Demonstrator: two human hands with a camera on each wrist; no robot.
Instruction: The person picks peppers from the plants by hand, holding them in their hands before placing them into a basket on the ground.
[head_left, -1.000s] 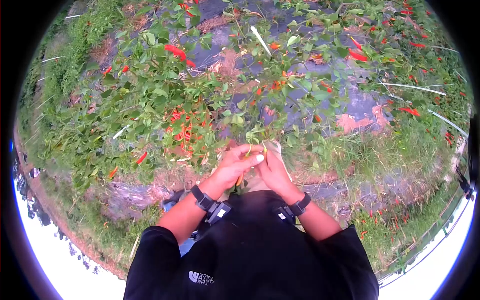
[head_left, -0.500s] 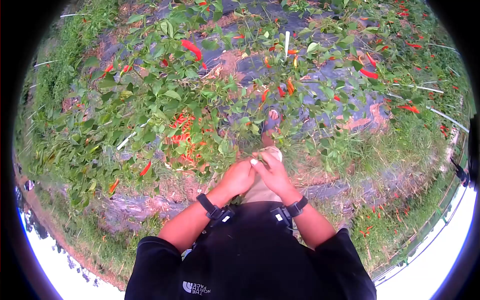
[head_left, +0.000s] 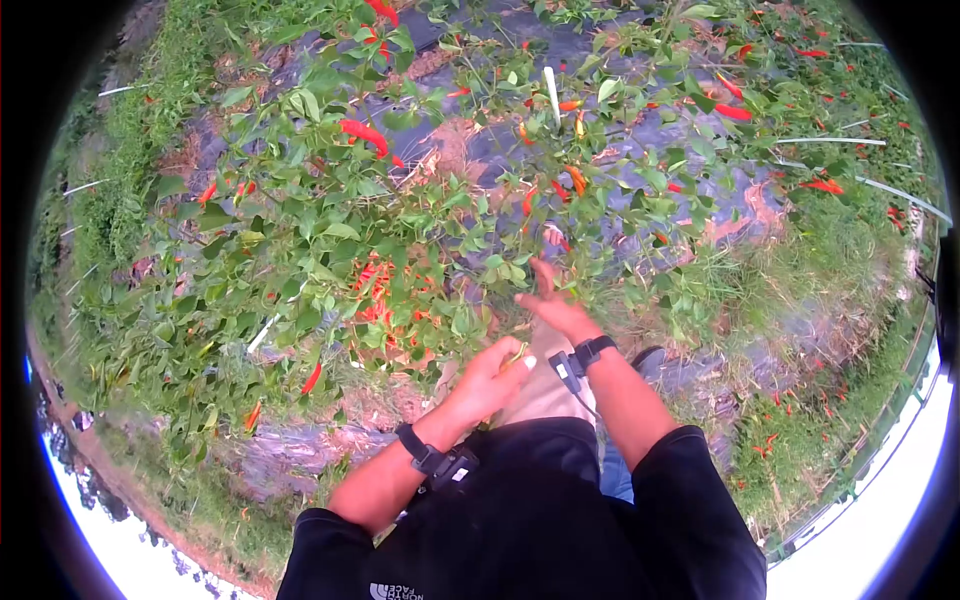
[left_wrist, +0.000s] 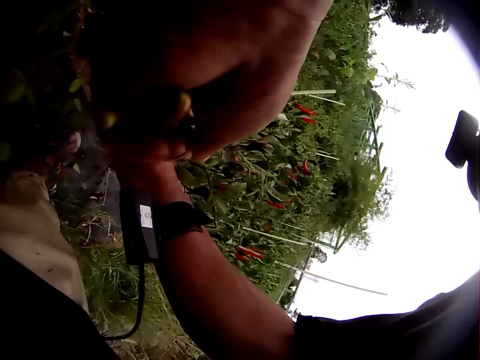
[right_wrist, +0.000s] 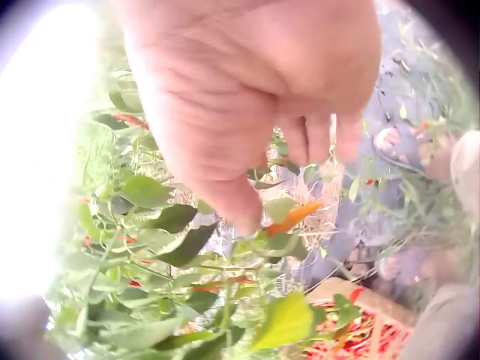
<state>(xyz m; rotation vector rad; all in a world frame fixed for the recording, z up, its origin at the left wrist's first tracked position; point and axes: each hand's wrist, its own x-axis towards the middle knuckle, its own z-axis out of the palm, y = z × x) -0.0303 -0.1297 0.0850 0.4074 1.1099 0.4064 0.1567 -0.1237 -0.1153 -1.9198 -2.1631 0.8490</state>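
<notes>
In the head view my left hand (head_left: 492,380) is in front of my lap, its curled fingers holding a small yellow-green chili pepper (head_left: 515,354). Most of that pepper is hidden; yellow bits of it show in the dark left wrist view, below the left hand (left_wrist: 240,67). My right hand (head_left: 560,308) is apart from the left, farther forward, with fingers spread toward the pepper plants. In the right wrist view, an orange chili pepper (right_wrist: 296,217) among leaves shows just beyond the thumb of the right hand (right_wrist: 255,90).
A box (right_wrist: 337,289) of picked red chilies (right_wrist: 360,330) stands low among the plants, also seen as a red heap (head_left: 374,290) left of my hands. Leafy plants (head_left: 330,230) with red chilies surround it. A white stake (head_left: 552,95) rises ahead, over dark plastic sheeting (head_left: 480,140).
My hands were together around the pepper and have come apart. The right hand has moved forward toward the plants; the left has dropped back slightly, still holding the pepper.
</notes>
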